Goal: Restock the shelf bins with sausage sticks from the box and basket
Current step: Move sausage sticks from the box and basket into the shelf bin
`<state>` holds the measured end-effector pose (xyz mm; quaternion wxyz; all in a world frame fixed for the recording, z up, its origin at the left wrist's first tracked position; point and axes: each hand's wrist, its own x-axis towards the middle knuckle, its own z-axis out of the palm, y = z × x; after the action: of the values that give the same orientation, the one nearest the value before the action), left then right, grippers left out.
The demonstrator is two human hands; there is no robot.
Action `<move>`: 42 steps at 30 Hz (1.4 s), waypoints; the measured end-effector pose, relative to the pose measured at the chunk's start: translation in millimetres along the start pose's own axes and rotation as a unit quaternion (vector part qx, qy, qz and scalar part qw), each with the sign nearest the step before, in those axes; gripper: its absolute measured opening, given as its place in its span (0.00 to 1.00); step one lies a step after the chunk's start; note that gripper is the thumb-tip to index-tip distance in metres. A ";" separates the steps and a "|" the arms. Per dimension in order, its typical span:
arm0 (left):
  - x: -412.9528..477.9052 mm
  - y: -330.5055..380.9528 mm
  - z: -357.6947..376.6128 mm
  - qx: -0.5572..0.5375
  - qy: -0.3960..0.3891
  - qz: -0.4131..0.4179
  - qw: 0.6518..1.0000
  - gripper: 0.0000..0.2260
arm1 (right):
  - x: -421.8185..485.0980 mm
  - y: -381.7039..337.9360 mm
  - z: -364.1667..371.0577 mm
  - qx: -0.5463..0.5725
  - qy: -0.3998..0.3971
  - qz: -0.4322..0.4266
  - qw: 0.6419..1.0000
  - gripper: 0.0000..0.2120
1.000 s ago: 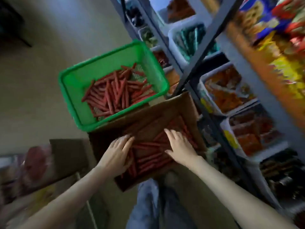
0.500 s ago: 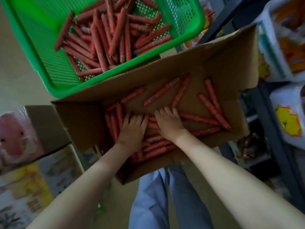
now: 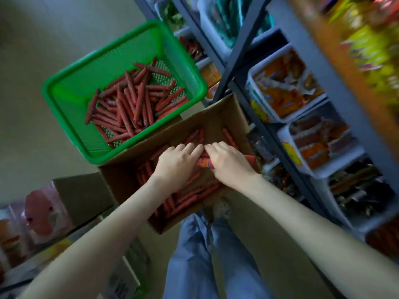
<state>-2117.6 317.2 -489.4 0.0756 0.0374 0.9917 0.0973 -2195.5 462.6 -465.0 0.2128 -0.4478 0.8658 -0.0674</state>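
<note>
Both hands are down in the box, left hand and right hand meeting tip to tip over a bunch of sticks in the middle of it. The fingers look curled in on that bunch from both sides, clamped and not spread, though the blur hides how many sticks they've actually got. More sticks lie loose along the near side of the box, and there's a whole other pile in the green basket just behind it.

My tip for this bit: get the sticks lying parallel before you lift. Crossed ones probably slide out of a two-handed squeeze, and those wrappers look slick. I'd take a modest bunch, press from both sides and keep the thumbs underneath. Then lift straight up past the box wall before swinging right to the bins. I can't tell from here which bin takes them.
</note>
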 end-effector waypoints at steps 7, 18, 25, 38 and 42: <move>38.7 54.7 -183.2 0.076 0.093 0.103 0.987 0.21 | -99.4 7.7 -182.3 0.125 0.025 0.180 0.975 0.10; 55.0 247.1 -383.7 0.186 0.179 0.367 0.894 0.17 | -318.4 -10.7 -325.3 0.054 0.248 0.268 0.929 0.27; 15.5 395.8 -429.9 0.196 0.242 0.361 0.879 0.14 | -445.7 -20.6 -340.6 0.045 0.339 0.336 0.878 0.30; 72.5 524.8 -439.3 0.150 0.325 0.313 0.879 0.23 | -537.5 74.6 -382.7 -0.049 0.434 0.377 0.817 0.31; 116.7 510.1 -435.0 0.006 0.195 0.302 0.933 0.37 | -523.7 114.8 -387.1 0.058 0.356 0.418 0.834 0.31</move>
<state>-2270.8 745.1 17.1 -0.1527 0.3156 0.9294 0.1151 -2181.1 922.9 9.7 -0.0768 0.0250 0.9808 -0.1774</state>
